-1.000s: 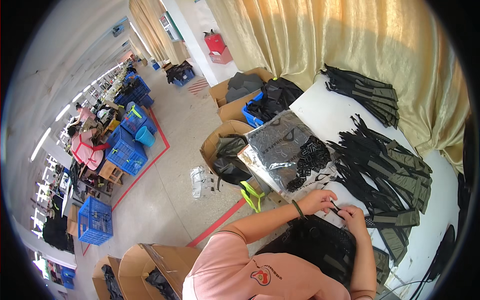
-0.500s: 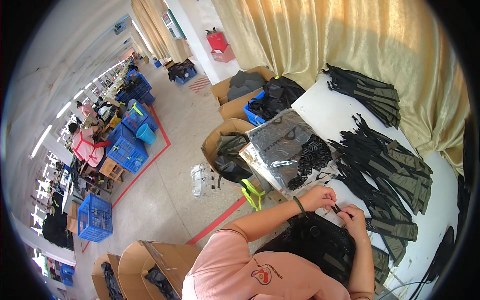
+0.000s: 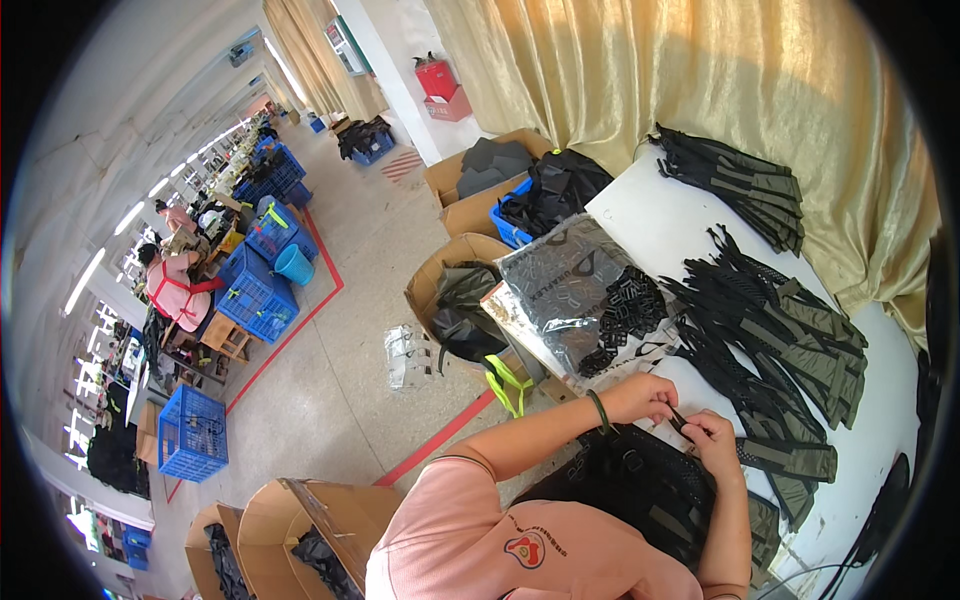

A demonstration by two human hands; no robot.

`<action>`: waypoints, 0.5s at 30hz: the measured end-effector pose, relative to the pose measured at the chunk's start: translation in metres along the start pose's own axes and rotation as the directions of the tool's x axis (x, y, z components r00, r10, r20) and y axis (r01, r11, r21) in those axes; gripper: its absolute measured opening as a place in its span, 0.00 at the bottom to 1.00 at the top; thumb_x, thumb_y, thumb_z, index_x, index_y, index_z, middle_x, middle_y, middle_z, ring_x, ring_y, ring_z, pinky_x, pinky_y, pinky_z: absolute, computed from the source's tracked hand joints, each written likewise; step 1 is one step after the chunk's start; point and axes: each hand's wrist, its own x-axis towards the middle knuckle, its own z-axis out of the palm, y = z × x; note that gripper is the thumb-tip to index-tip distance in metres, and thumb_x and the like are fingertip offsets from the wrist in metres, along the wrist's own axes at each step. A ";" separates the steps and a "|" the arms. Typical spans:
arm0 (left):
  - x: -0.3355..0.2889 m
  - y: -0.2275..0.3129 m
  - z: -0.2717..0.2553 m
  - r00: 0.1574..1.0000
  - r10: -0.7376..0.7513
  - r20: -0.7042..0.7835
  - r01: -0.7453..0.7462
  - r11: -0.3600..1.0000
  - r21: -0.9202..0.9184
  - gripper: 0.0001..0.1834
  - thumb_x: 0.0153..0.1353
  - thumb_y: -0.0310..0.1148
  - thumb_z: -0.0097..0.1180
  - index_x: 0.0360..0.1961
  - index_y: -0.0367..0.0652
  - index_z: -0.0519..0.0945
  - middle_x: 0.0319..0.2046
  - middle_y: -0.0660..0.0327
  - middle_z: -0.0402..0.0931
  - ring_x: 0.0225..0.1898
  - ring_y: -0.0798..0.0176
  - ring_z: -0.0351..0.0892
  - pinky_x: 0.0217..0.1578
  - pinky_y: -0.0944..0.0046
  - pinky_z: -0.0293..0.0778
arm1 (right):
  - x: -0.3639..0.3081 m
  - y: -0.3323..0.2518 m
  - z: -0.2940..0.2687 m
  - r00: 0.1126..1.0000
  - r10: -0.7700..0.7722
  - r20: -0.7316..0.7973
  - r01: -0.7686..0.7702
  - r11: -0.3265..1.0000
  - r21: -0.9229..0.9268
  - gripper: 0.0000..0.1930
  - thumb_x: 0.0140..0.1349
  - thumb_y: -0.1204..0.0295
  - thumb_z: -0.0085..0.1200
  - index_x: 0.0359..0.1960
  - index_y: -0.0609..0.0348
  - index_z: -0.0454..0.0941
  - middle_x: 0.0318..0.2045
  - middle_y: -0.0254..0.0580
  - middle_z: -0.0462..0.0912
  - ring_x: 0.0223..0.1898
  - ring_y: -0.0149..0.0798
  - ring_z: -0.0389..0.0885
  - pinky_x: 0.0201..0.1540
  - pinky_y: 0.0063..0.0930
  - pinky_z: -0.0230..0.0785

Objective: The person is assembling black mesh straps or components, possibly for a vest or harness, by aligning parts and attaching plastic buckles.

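My left hand (image 3: 642, 399), a dark band round its wrist, is closed on one end of a small black strap (image 3: 677, 419). My right hand (image 3: 713, 440) pinches the other end close by. Fingers hide most of the strap, so any fitting on it cannot be made out. Below both hands a black mesh piece with straps and a buckle (image 3: 632, 460) lies against my front. Just beyond my left hand, many loose black plastic buckles (image 3: 630, 312) are heaped on a clear printed plastic bag (image 3: 550, 268). Right of my hands lie black-and-olive strap pieces (image 3: 775, 335) in overlapping bundles.
The white table (image 3: 640, 220) carries another strap bundle (image 3: 735, 185) near the gold curtain (image 3: 680, 60). Cardboard boxes (image 3: 425, 290) and a blue crate (image 3: 510, 228) stand left of it. More boxes (image 3: 270, 520) are at lower left. Co-workers (image 3: 180, 285) sit among blue crates far left.
Both hands keep hold of the strap and stay nearly in place. The fingers have shifted slightly, and a little more of the strap shows between them.
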 end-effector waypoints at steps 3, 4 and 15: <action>-0.001 0.000 -0.001 1.000 0.006 0.002 -0.006 1.000 -0.020 0.05 0.58 0.22 0.55 0.35 0.36 0.74 0.25 0.60 0.78 0.27 0.71 0.80 0.30 0.72 0.76 | 0.001 -0.003 -0.001 0.999 -0.043 0.027 0.043 0.999 -0.007 0.03 0.50 0.80 0.58 0.28 0.66 0.79 0.21 0.39 0.74 0.26 0.32 0.72 0.30 0.23 0.62; -0.001 0.002 -0.002 1.000 0.017 0.014 -0.017 1.000 -0.013 0.04 0.57 0.22 0.55 0.35 0.36 0.74 0.25 0.60 0.78 0.27 0.71 0.80 0.30 0.72 0.76 | 0.001 -0.002 -0.001 0.999 -0.036 0.023 0.036 0.999 0.005 0.03 0.50 0.80 0.58 0.28 0.66 0.79 0.22 0.39 0.74 0.26 0.32 0.71 0.30 0.23 0.62; -0.003 0.020 0.011 0.994 0.090 -0.070 -0.087 0.996 0.037 0.04 0.57 0.23 0.56 0.31 0.36 0.73 0.22 0.60 0.78 0.26 0.70 0.80 0.28 0.70 0.75 | -0.003 -0.029 0.013 0.994 -0.062 -0.086 0.069 0.994 0.083 0.07 0.52 0.79 0.57 0.33 0.65 0.78 0.26 0.43 0.77 0.30 0.36 0.76 0.34 0.26 0.67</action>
